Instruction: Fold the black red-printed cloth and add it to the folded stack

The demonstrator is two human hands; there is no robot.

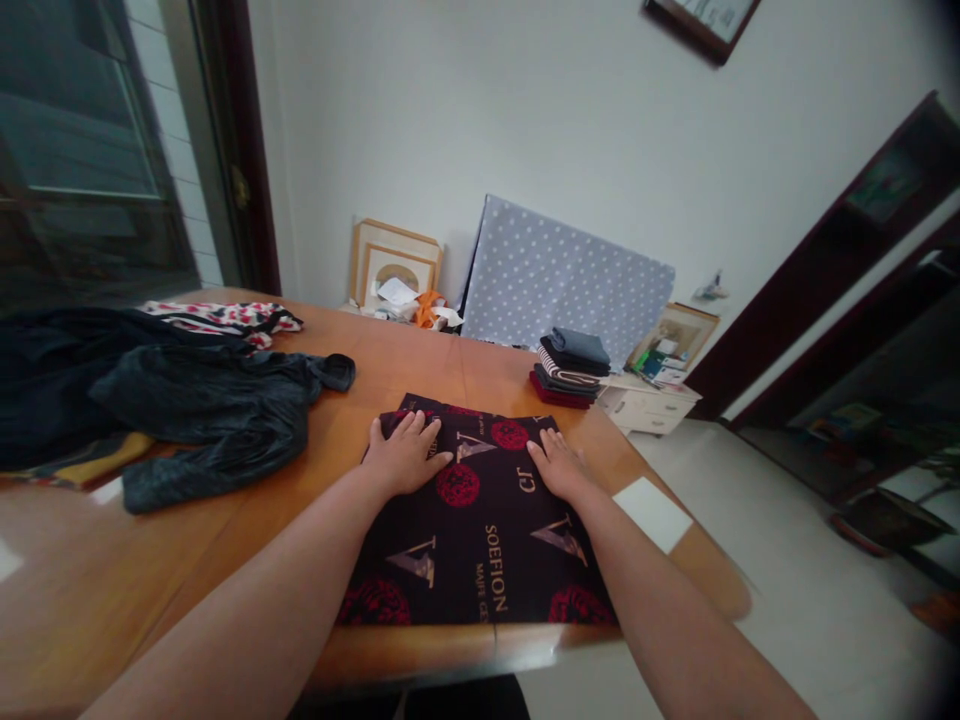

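Note:
A dark garment (480, 540) with red round motifs and gold lettering lies folded into a flat rectangle at the table's near edge. My left hand (405, 455) rests on its far left part, palm down with fingers spread. On the far right edge lies my right hand (561, 465), also flat with its fingers stretched out. Neither hand grips the cloth. A small folded layer shows beyond the garment's far edge. What kind of garment it is I cannot tell.
Loose dark clothes (217, 400) are heaped at the left of the wooden table (420, 360), beside a red-and-white patterned cloth (225, 318). A stack of folded clothes (574, 368) stands at the far right. A white sheet (652, 513) lies near the right edge.

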